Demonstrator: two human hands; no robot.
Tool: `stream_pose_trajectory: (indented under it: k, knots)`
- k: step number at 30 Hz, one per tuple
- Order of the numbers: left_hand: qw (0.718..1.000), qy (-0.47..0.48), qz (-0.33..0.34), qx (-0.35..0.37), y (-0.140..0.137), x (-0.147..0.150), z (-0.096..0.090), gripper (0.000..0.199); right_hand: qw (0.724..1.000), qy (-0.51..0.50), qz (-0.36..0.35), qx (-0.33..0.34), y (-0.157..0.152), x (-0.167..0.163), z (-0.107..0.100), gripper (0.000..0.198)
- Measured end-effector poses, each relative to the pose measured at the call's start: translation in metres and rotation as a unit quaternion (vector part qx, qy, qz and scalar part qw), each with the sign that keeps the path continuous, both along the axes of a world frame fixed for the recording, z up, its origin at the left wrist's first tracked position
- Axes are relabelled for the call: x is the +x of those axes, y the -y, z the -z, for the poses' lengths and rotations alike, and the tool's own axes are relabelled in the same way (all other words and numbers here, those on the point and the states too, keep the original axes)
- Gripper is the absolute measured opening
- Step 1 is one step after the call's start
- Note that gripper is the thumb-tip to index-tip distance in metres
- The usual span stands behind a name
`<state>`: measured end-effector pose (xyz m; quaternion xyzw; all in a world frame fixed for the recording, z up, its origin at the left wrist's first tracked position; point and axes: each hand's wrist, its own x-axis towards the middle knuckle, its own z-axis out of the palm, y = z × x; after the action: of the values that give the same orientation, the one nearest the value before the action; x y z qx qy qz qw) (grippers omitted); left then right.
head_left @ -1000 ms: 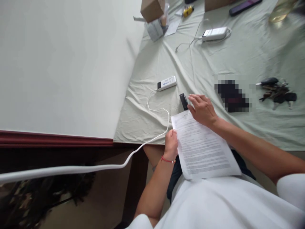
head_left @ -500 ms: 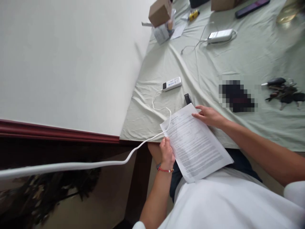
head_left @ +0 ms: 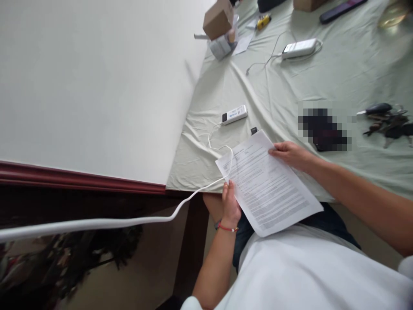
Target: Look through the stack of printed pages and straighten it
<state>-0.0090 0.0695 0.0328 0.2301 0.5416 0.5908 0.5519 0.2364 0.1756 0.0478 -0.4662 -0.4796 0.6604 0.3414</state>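
Observation:
I hold a printed sheet of paper (head_left: 267, 189) over the near edge of a table covered in pale green cloth (head_left: 322, 77). My left hand (head_left: 230, 202), with a red bracelet at the wrist, grips the sheet's left edge. My right hand (head_left: 290, 154) pinches its far right edge. A small black device (head_left: 254, 130) lies on the cloth, mostly hidden behind the paper's top corner. A white dongle (head_left: 234, 114) with a thin white cable (head_left: 129, 221) lies just beyond it.
A white wall (head_left: 90, 82) borders the table's left side. On the cloth lie a bunch of keys (head_left: 387, 122), a blurred dark object (head_left: 322, 129), a white power bank (head_left: 298, 48) with cable, a cardboard box (head_left: 218, 19) and a dark remote (head_left: 342, 9).
My right hand left the black device and took the paper's far edge. Both hands lifted and swung the sheet forward over the table, now covering most of the device.

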Motion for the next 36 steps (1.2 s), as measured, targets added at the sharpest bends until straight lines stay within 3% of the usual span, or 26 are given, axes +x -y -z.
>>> stream_pose_trajectory:
  k: [3, 7, 11, 15, 19, 21, 23, 25, 29, 30, 32, 36]
  knots:
    - [0.998, 0.023, 0.051, -0.042, 0.001, 0.003, -0.001, 0.051, 1.000, -0.005, 0.005, -0.019, -0.007, 0.000, 0.002, 0.016]
    - [0.992, -0.079, 0.045, -0.081, -0.004, -0.002, 0.003, 0.046, 1.000, -0.006, 0.003, -0.026, -0.008, -0.003, 0.013, 0.020]
    - [0.978, -0.187, 0.062, -0.071, -0.009, -0.013, 0.001, 0.051, 0.998, -0.057, 0.017, 0.011, -0.004, 0.001, 0.018, 0.027]
    - [0.965, -0.248, 0.067, -0.058, -0.015, -0.018, -0.001, 0.054, 0.994, -0.105, 0.007, -0.005, -0.005, 0.007, 0.020, 0.031]
    - [0.949, -0.296, 0.106, -0.012, -0.009, -0.025, -0.003, 0.055, 0.997, -0.009, 0.013, 0.071, -0.008, 0.009, 0.025, 0.036]
    - [0.900, -0.414, 0.133, -0.015, 0.009, -0.037, -0.003, 0.051, 0.991, 0.056, 0.009, 0.121, -0.008, 0.010, 0.025, 0.040]
    - [0.825, -0.542, 0.157, -0.008, 0.039, -0.055, -0.002, 0.040, 0.985, 0.087, 0.000, 0.150, -0.008, 0.010, 0.025, 0.042]
    - [0.739, -0.637, 0.214, 0.048, 0.077, -0.077, 0.005, 0.032, 0.983, 0.092, -0.008, 0.157, -0.007, 0.011, 0.024, 0.042]
    - [0.565, -0.728, 0.368, 0.124, 0.145, -0.116, 0.038, 0.042, 0.984, 0.093, -0.005, 0.151, -0.008, 0.011, 0.027, 0.040]
    - [0.537, -0.733, 0.397, 0.130, 0.156, -0.123, 0.050, 0.044, 0.984, 0.097, -0.001, 0.152, -0.009, 0.012, 0.029, 0.040]
    - [0.516, -0.752, 0.383, 0.147, 0.169, -0.131, 0.074, 0.045, 0.982, 0.109, 0.003, 0.154, -0.009, 0.011, 0.030, 0.040]
    - [0.505, -0.794, 0.288, 0.179, 0.177, -0.135, 0.114, 0.042, 0.974, 0.158, 0.007, 0.159, -0.008, 0.010, 0.028, 0.036]
